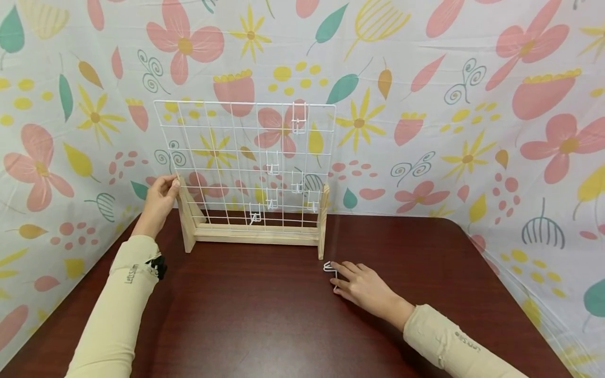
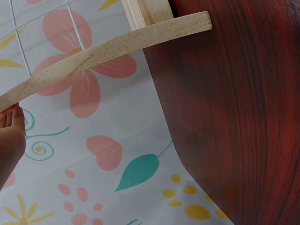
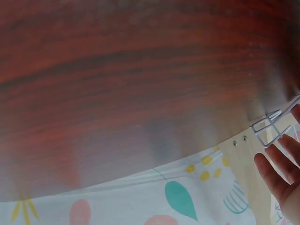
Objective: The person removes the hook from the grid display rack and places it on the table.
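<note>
A dark wooden surface (image 1: 264, 310) stood before flowered cloth. The left hand (image 1: 159, 202) gripped the wire rack (image 1: 246, 163) by its left edge, while the right hand (image 1: 364, 286) lay flat with straight fingers on a loose wire hook (image 1: 330, 269) beside the rack's foot. Pinching the hook firmly and holding the rack steady would likely serve best.

The right hand (image 1: 364, 287) covers part of the white wire hook (image 1: 330, 269); whether fingers pinch it is unclear.

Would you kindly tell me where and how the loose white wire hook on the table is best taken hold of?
Probably pinch the white wire hook at its raised looped end, coming from above. It lies flat on the table by the right hand's fingers, so only that end offers purchase.
</note>
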